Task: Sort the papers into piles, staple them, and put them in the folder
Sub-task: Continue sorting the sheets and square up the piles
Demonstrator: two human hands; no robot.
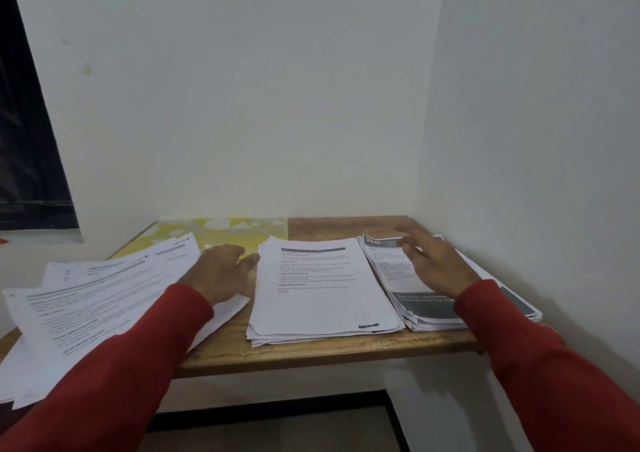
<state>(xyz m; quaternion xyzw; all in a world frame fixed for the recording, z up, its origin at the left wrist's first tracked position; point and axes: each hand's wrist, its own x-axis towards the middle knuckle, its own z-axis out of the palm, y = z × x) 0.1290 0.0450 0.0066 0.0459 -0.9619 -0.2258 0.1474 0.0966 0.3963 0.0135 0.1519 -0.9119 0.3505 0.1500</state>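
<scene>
You have 1 view only, from the head camera: it looks forward and down from above the near edge of the wooden table (311,354), close to it, facing the corner where 2 white walls (242,105) meet.

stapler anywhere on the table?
No, the wooden table shows only three paper piles, a yellow folder and both hands; no stapler is visible.

We see three groups of papers on the desk (311,354): a loose fanned spread (97,309) at the left, a neat white pile (322,299) in the middle, a pile with grey bands (415,306) at the right. A yellow patterned folder (221,235) lies flat behind them.
</scene>
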